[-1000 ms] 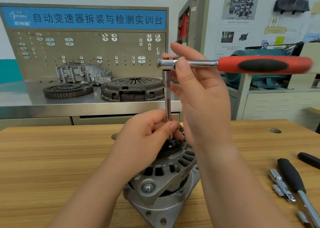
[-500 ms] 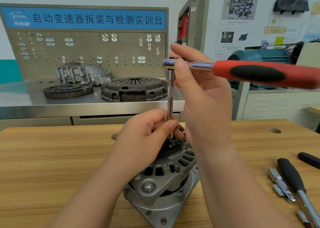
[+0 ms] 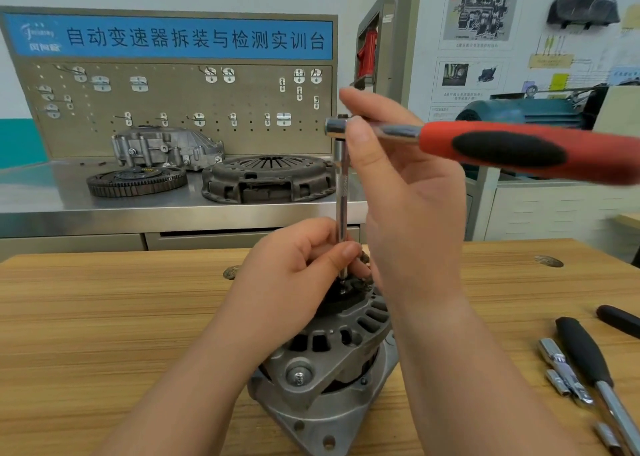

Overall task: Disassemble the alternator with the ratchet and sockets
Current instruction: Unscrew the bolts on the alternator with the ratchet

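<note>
A grey aluminium alternator (image 3: 332, 362) stands on the wooden table (image 3: 104, 317), its vented end facing up. A ratchet (image 3: 512, 149) with a red and black handle points right, level above it. A thin chrome extension bar (image 3: 341, 206) drops straight from the ratchet head down to the alternator's top. My right hand (image 3: 405, 192) pinches the ratchet head from above and behind. My left hand (image 3: 298, 275) rests on the alternator's top, thumb and fingers closed around the bar's lower end. The socket and fastener are hidden by my fingers.
Loose sockets and an extension (image 3: 562, 372) lie at the right beside a black-handled tool (image 3: 588, 355) and another black handle (image 3: 620, 320). Behind the table, a steel bench holds a clutch cover (image 3: 266, 178), a flywheel (image 3: 135, 180) and a gearbox housing (image 3: 166, 147).
The ratchet handle has swung, its far end dropping and coming towards me, while the head shifted slightly right. My left hand and the alternator have stayed put.
</note>
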A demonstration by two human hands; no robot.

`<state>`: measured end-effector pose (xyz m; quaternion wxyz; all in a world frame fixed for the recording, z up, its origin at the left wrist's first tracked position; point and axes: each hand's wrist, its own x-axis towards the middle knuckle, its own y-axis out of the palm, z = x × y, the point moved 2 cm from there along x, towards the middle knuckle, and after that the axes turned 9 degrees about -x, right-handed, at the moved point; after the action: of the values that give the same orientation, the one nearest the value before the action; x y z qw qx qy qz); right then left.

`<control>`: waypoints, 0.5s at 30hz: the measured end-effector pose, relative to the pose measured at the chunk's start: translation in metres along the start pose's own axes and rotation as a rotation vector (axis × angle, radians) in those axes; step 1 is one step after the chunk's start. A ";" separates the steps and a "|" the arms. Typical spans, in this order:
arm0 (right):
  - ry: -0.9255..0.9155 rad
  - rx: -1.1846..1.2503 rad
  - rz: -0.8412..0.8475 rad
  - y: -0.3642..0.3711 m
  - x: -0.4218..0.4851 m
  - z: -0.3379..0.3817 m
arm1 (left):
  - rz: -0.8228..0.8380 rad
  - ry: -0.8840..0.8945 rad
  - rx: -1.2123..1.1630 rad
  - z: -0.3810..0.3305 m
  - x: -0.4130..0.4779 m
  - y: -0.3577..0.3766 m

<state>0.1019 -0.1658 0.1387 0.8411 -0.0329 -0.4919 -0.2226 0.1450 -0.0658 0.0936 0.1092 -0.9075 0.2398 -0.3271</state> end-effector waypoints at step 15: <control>0.009 -0.018 -0.011 -0.002 0.001 0.000 | -0.026 0.012 0.000 0.000 0.000 -0.001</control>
<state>0.1013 -0.1681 0.1396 0.8417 -0.0368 -0.4862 -0.2320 0.1452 -0.0654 0.0940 0.1035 -0.9086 0.2288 -0.3338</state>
